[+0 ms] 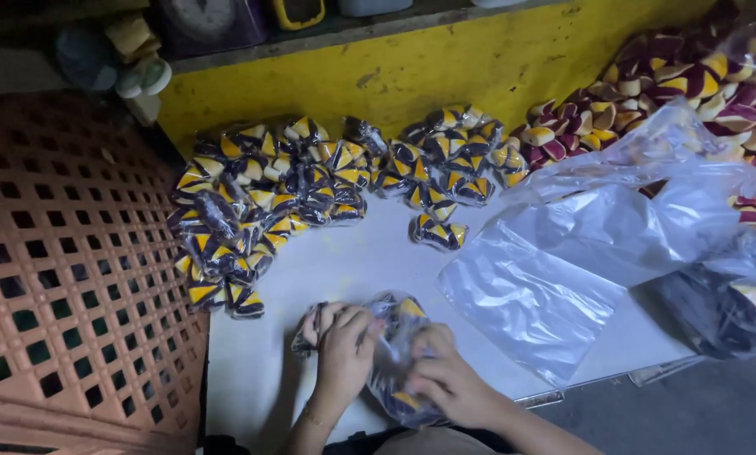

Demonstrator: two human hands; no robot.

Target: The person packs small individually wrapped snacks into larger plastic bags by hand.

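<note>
Near the board's front edge, both hands, left [342,350] and right [445,381], clamp one half-filled bag [395,358]; many packed bags [260,211] lie beyond, loose snacks [690,84] far right remain.

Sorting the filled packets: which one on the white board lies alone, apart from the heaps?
The small packet just below the right-hand heap; bare white board surrounds it, while the others lie piled together.

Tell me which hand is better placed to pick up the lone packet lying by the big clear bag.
Right, probably. The right hand sits below and nearer the lone packet; the left hand is farther left. Both currently grip the small filled bag.
</note>
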